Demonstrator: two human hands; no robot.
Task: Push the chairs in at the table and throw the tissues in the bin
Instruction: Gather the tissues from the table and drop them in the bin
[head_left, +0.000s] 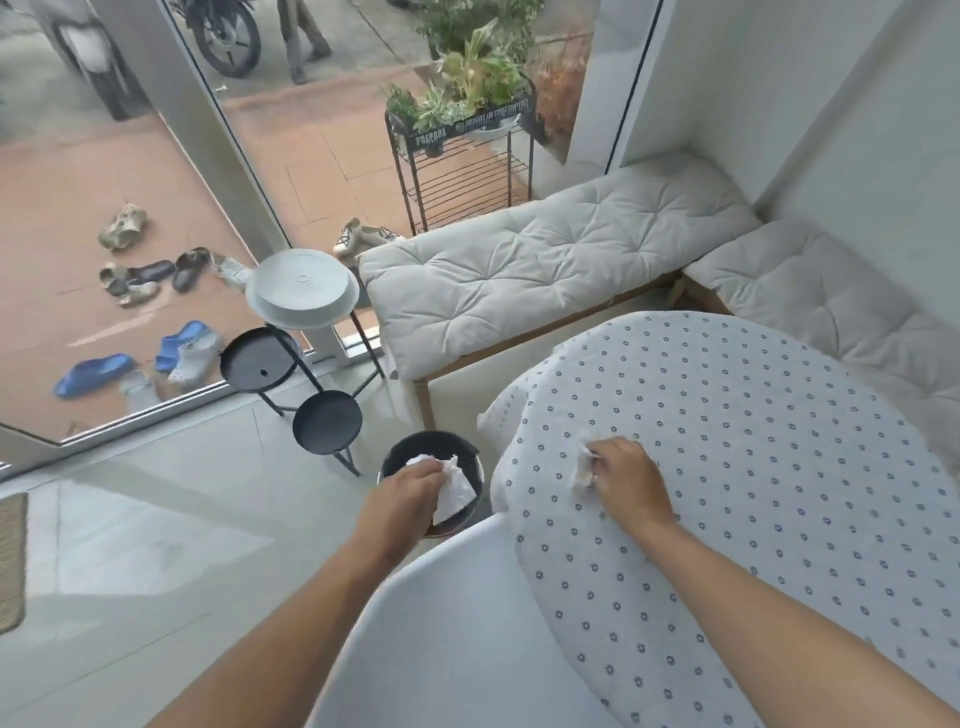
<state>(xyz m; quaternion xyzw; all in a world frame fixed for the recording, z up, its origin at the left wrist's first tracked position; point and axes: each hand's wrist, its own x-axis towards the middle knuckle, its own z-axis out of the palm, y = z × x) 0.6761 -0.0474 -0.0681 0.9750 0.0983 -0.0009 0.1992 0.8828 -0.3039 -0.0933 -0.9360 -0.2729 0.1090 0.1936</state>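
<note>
**White tissues head for the bin as table-clearing gets under way**

White paper in both fists: a person leans over a white chair (467, 639) and a round table (753, 467) draped in a dotted cloth, clearing tissues near a glass door. The left hand (402, 501) hangs right over the black bin (470, 449) on the tiled floor, fingers pinched shut around a crumpled tissue (454, 493) that dangles into the bin's mouth. A second scrap of white (418, 460) shows inside the bin beyond the knuckles — whether it is another tissue already dropped or part of the same one cannot be told.

On the table, the right hand (626, 480) rests near the cloth's left edge, curled closed over another wadded tissue (582, 470), only its ragged end poking out past the fingers and touching the cloth.

By the look of it, the tissue step is the one in hand, and it is roughly at its midpoint — one piece at the point of release, one just gathered. The next move seems simple: loosen the left fingers so the paper falls inside the rim, then carry the right hand's wad across the short gap from table to bin. The light paper could drift or catch on the rim, so a drop from low over the opening looks wise.

The chair sits close against the table's near side, directly beneath the viewer; how far it is tucked in is hard to judge from here. A cushioned bench (545, 260) lines the wall behind.
</note>
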